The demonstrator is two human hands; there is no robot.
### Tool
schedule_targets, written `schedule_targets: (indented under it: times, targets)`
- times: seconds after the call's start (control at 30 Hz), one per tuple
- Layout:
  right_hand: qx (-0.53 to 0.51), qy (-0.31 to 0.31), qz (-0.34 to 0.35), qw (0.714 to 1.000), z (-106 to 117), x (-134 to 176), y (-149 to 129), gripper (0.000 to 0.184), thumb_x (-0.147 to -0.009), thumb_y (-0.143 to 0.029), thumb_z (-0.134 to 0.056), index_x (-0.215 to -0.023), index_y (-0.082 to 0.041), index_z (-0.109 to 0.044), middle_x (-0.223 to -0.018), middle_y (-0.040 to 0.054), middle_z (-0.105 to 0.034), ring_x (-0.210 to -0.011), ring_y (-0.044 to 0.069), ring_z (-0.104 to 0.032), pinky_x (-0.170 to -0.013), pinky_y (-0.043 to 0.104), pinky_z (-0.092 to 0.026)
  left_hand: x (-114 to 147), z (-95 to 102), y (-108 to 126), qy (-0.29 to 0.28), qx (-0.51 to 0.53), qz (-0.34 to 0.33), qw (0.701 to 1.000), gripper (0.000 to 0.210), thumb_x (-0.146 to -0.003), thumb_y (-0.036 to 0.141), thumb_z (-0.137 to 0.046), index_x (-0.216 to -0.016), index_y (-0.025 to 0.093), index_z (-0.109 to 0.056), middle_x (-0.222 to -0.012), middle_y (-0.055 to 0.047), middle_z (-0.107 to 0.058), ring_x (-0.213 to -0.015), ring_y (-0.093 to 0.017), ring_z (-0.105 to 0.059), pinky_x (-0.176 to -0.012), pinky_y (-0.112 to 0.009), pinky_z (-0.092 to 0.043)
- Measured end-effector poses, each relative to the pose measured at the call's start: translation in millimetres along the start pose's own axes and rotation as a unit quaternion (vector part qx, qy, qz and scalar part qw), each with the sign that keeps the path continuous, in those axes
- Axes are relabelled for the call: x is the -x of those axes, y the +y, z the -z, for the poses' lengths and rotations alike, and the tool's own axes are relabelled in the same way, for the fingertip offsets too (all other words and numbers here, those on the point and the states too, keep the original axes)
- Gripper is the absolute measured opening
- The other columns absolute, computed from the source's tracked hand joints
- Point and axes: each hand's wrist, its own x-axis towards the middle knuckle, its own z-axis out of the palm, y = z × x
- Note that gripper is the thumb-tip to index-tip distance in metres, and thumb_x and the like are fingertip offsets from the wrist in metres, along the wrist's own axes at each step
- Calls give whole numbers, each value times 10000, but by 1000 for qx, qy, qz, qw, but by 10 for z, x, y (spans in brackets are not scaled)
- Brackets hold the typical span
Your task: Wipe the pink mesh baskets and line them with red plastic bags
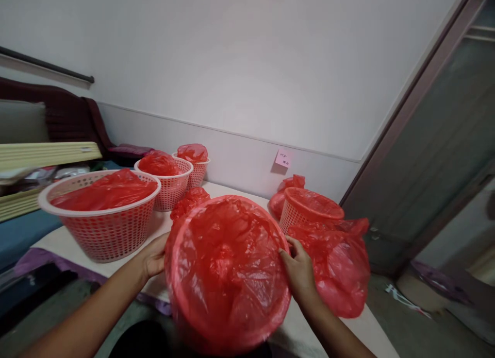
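**Pale wall [247, 80], white table [297, 327], a lined basket [180, 244] between my hands**

The table carries three pink-white baskets [104, 234] to my left, each with red film bunched in it; to my right stand a red basket [284, 216] and a puffed bag [336, 275]. The one I hold is right in front of me, mouth tilted my way, red liner [228, 265] sunk inside and lapping the rim. My right hand [300, 268] grips the edge, thumb in front; my left hand [155, 255] is closed on the opposite side, its fingertips hidden, so I can't tell how much film it pinches. I'd say the trick is keeping both grips level, pressing film against rim, and easing creases out evenly; a hard tug could tear it.
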Motion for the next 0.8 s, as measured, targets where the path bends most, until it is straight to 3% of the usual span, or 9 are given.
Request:
schedule_targets:
  times: [0.27, 0.4, 0.53, 0.67, 0.8]
  targets:
    - [7, 40, -37, 998, -21, -136, 66, 398, -606, -366, -587, -942, -161, -649, -885, 67, -685, -796, 240, -612, -758, 351, -466, 310, -3, -99, 24, -40, -91, 995, 247, -927, 263, -508, -739, 137, -608, -635, -39, -655, -513, -138, -635, -499, -257, -563]
    - [-37, 31, -70, 996, -47, -165, 142, 377, -597, -366, -621, -920, -174, -654, -854, 49, -690, -779, 232, -617, -726, 337, -472, 422, -11, -144, 23, -101, -133, 986, 38, -837, 150, -641, -861, 130, -663, -833, -72, -716, -665, -149, -681, -604, -252, -592]
    - [-96, 20, -111, 989, -77, -179, 204, 361, -582, -351, -661, -898, -176, -656, -770, 19, -688, -715, 216, -623, -665, 320, -481, 366, 22, -227, 12, -121, -141, 983, 43, -796, 69, -659, -779, 108, -663, -739, -66, -701, -617, -129, -665, -618, -222, -585]
    - [-149, 4, -137, 979, -94, -161, 192, 328, -593, -373, -665, -853, -175, -636, -678, -10, -666, -592, 187, -605, -602, 314, -485, 232, 26, -348, 12, -70, -134, 988, 183, -875, 53, -497, -910, 107, -669, -709, -68, -714, -639, -154, -698, -643, -250, -597]
    - [-200, -4, -156, 967, -114, -141, 152, 297, -600, -371, -692, -820, -185, -617, -669, -19, -673, -571, 175, -609, -582, 303, -489, 92, 14, -518, 22, -36, -106, 993, 207, -878, 43, -465, -958, 70, -654, -747, -109, -743, -670, -200, -726, -676, -311, -613]
